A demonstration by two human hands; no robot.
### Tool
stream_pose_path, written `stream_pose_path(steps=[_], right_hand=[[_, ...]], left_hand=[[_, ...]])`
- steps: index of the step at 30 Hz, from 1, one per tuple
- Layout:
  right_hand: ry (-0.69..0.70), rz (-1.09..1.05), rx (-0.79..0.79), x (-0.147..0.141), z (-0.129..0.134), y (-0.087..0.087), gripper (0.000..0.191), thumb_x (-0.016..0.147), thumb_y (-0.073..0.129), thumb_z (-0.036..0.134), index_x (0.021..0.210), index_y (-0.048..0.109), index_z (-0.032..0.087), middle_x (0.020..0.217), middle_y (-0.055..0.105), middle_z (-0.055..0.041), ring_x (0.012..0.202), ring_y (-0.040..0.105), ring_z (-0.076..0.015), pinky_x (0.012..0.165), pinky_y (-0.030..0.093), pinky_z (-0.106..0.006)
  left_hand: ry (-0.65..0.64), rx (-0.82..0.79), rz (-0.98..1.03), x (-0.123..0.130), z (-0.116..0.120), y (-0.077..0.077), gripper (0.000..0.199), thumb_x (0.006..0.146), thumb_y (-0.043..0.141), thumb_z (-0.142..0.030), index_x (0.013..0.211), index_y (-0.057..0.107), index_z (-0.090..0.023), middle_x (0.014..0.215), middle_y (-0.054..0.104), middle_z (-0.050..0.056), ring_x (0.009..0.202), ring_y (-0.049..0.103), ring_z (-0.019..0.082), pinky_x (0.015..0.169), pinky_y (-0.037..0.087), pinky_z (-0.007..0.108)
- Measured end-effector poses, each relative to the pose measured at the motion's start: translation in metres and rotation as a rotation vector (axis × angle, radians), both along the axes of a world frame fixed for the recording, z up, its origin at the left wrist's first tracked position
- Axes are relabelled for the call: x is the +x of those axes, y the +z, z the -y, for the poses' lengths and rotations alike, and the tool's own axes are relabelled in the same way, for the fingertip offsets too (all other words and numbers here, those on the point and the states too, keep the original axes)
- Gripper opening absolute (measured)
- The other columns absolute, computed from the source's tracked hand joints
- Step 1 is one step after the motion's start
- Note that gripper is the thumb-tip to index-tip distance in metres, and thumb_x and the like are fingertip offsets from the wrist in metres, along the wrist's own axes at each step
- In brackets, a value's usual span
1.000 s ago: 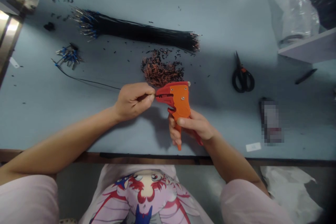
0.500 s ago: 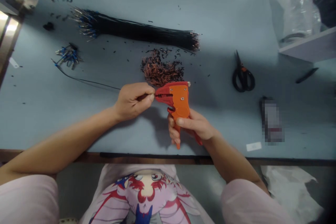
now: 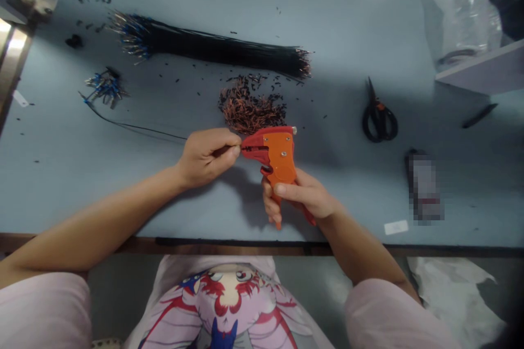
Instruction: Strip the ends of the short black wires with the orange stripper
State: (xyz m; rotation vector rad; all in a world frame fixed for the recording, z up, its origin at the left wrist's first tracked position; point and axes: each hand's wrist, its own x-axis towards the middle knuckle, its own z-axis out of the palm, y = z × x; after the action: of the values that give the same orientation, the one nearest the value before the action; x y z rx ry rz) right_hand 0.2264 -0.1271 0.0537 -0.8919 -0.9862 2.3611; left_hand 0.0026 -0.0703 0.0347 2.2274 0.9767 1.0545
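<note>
Near edge of the table [image 3: 176,223]: white label [image 3: 396,227] flat, right of the right hand [image 3: 309,199]. That hand's fingers wrap the grips of the orange and red stripper [image 3: 282,161], held upright with its mouth facing left. How hard the grips are squeezed cannot be told.

The left hand [image 3: 207,158] has thumb and forefinger pinched together on the black wire [image 3: 143,128], right at the stripper's mouth. The wire's tip is hidden there; its free length trails left across the table to a blue-collared end, just beside a small pile of blue-and-metal ends [image 3: 107,87].

Handling, as judged: wire light, thin and limp, likely smooth enough to slide in a loose pinch; best held close behind the tip, where it bends least. Stripper rigid, moderately heavy, sound to hold by its grips.

Beyond the stripper's head: loose heap of copper and black scraps [image 3: 251,110]. Scissors [image 3: 380,107] lie well to the right, points away from the person. Farther still, the bundle [image 3: 221,49] of black wires lies lengthwise, blue-collared ends left, copper ends right; its strands would probably splay if lifted by one end.
</note>
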Motion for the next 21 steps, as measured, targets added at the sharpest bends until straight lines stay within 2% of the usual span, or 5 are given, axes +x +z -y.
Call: stream_pose_path(steps=[11,21], right_hand=[[-0.020,0.022,-0.015,0.0008,0.0015,0.0028,0.029,0.087,0.063,0.040,0.082,0.052,0.014,0.060,0.059,0.0010,0.049,0.058,-0.0123,0.050,0.052,-0.028],[-0.047,0.026,0.029,-0.0020,0.0050,0.0035,0.030,0.087,0.063,0.041,0.080,0.050,0.015,0.057,0.052,0.0042,0.046,0.052,-0.0096,0.046,0.048,-0.024]], left_hand=[[-0.018,0.009,0.014,0.0007,-0.0002,0.0006,0.022,0.086,0.046,-0.018,0.066,0.055,-0.016,0.055,0.047,-0.003,0.050,0.040,0.007,0.051,0.033,0.020],[-0.016,-0.024,0.000,-0.0008,0.0013,0.0050,0.022,0.086,0.046,-0.021,0.067,0.056,-0.016,0.056,0.048,-0.003,0.050,0.039,0.008,0.050,0.032,0.021]])
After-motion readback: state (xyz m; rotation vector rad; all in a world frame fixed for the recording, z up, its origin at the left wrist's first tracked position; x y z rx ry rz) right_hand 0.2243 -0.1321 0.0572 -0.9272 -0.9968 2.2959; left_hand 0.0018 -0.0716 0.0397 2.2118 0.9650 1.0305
